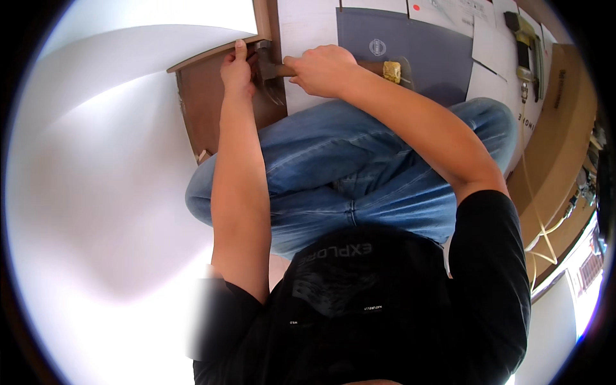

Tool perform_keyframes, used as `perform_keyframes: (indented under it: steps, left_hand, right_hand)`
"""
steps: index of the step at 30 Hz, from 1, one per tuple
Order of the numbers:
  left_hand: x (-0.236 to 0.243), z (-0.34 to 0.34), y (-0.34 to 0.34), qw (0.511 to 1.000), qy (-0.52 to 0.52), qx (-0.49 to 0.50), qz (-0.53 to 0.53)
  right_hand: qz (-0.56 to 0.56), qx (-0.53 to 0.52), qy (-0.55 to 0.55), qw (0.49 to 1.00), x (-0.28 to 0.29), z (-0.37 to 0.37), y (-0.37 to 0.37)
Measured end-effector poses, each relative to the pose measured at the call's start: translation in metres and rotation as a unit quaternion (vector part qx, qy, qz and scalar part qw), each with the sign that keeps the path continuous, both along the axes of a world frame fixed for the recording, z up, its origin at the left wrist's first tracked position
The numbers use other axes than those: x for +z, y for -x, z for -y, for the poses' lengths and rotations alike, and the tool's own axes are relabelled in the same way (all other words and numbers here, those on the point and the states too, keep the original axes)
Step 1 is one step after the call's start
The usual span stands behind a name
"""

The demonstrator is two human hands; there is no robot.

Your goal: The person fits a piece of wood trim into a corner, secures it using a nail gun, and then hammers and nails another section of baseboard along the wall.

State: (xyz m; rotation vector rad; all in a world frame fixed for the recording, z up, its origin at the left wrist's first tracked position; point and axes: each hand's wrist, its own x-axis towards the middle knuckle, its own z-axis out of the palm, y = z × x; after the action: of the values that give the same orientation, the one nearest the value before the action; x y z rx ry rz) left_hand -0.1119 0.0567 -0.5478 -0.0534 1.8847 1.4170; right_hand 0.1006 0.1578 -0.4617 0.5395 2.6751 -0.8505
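My right hand (321, 69) grips the wooden handle of a hammer (264, 54), whose yellow-wrapped end (392, 71) sticks out to the right. The metal head is at the edge of a brown board (202, 96), with the claw pointing down toward me. Just left of the head, my left hand (236, 76) is closed, thumb up against a narrow brown strip (205, 56) along the board's far edge; what its fingers hold is hidden.
My jeans-clad legs are folded below. A white curved surface (109, 179) fills the left. Ahead lie white cardboard (301, 25) and a grey sheet (423, 48). At right are an air nail gun (521, 48), its yellow hose (527, 163) and a long cardboard box (555, 115).
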Motion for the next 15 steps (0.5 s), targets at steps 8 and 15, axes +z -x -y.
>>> perform_keyframes:
  steps: [8, 15]
  left_hand:
    - [0.009, -0.007, 0.000, 0.999, -0.023, -0.006, 0.028]
    - [0.012, -0.001, -0.001, 1.000, -0.008, -0.010, 0.026]
  right_hand:
    - [0.017, 0.008, -0.042, 0.999, 0.028, -0.067, -0.046]
    - [0.051, -0.079, -0.118, 0.989, 0.004, -0.114, -0.081]
